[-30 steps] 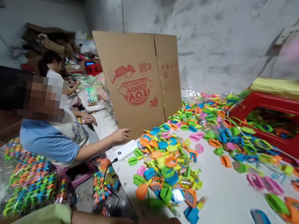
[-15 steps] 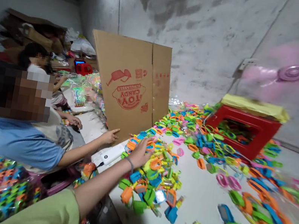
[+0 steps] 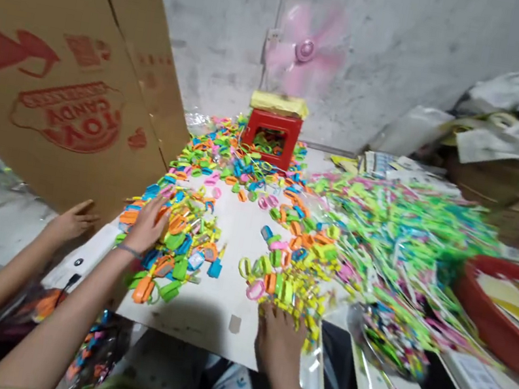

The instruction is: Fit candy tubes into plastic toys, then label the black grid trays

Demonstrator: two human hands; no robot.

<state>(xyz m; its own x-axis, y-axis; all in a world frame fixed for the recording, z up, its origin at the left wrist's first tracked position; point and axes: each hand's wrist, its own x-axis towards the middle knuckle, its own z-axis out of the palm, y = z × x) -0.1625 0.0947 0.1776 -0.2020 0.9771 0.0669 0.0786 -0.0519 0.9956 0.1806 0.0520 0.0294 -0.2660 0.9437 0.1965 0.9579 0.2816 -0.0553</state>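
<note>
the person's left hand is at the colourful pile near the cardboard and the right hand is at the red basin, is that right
Not quite: the head view shows the right hand at the yellow pieces, not the red basin. The left hand is at the colourful pile near the cardboard.

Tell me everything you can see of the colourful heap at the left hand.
The heap is a loose, unsorted jumble of plastic-looking pieces, mainly orange, green, blue and yellow; several resemble toy watches, though blur hides detail. Slim yellow parts show among them. The pieces lie at varied angles on the white tabletop, right of a white device. The left hand is at its upper left; whether it grips a piece is unclear.
</note>
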